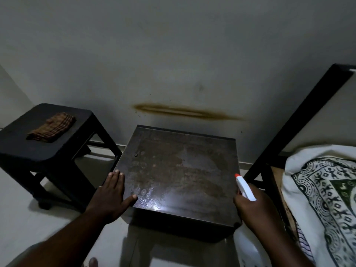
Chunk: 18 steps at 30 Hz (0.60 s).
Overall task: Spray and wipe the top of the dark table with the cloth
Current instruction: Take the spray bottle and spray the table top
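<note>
The dark table (179, 166) stands against the wall in the middle, its worn brown top glistening wet near the front edge. My left hand (110, 196) lies flat with fingers spread on the table's front left edge, holding nothing. My right hand (254, 207) grips a white spray bottle (245, 187) by the neck at the table's front right corner; its orange nozzle points toward the table top. The bottle's body shows below my hand. The folded brown checked cloth (51, 127) lies on a black stool (25, 149) to the left, away from both hands.
A black bed frame (292, 120) rises on the right, with a white patterned pillow (325, 191) close to my right arm. The pale wall behind the table carries a long brown smear (188, 111). Light floor lies between stool and table.
</note>
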Each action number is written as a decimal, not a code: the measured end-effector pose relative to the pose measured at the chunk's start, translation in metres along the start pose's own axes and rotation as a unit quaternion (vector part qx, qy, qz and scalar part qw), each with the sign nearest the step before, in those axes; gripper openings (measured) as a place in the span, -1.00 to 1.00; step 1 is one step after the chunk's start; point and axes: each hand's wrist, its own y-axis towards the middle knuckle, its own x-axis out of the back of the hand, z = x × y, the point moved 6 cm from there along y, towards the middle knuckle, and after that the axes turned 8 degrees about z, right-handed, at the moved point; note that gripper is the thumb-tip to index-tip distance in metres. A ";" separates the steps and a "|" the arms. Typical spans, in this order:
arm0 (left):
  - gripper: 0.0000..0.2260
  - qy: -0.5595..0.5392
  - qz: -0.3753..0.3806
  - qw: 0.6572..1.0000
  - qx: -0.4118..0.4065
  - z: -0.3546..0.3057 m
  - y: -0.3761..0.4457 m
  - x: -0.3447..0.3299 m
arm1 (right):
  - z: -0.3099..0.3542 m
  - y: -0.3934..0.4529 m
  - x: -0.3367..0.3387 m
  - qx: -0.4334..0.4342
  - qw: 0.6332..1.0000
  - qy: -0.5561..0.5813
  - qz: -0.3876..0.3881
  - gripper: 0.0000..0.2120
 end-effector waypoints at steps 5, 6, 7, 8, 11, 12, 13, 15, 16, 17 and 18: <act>-0.10 -0.002 0.006 1.000 0.001 0.001 0.000 -0.001 | -0.011 -0.007 0.012 -0.002 1.000 0.006 -0.023 -0.94; -0.10 -0.003 0.006 1.000 0.002 0.001 0.000 -0.001 | -0.014 -0.010 0.014 -0.003 1.000 0.010 -0.026 -0.92; -0.11 -0.003 0.007 1.000 0.004 0.001 -0.001 -0.001 | -0.016 -0.012 0.015 -0.002 1.000 0.016 -0.024 -0.87; -0.11 -0.001 0.007 1.000 0.005 0.000 -0.001 -0.001 | -0.020 -0.014 0.015 -0.004 1.000 0.015 -0.019 -0.85; -0.12 0.002 0.013 1.000 0.005 -0.001 -0.002 0.000 | -0.031 -0.024 0.012 -0.007 1.000 -0.012 0.000 -0.90; -0.13 0.001 0.015 1.000 0.005 -0.002 -0.003 0.001 | -0.034 -0.027 0.011 -0.005 1.000 -0.018 0.001 -0.95; -0.13 0.000 0.017 1.000 0.005 -0.003 -0.003 0.002 | -0.037 -0.031 0.010 -0.004 1.000 -0.023 0.000 -0.96; -0.14 0.004 0.019 1.000 0.003 -0.005 -0.005 0.004 | -0.044 -0.039 0.007 -0.012 0.999 -0.037 0.002 -0.87; -0.14 0.006 0.020 1.000 0.001 -0.005 -0.006 0.004 | -0.047 -0.042 0.006 -0.016 0.999 -0.039 0.009 -0.87; -0.14 0.009 0.022 1.000 -0.001 -0.005 -0.007 0.005 | -0.049 -0.044 0.003 -0.018 0.999 -0.037 0.020 -0.89; -0.14 0.012 0.026 1.000 -0.003 -0.006 -0.007 0.005 | -0.051 -0.048 0.002 -0.021 0.999 -0.034 0.033 -0.89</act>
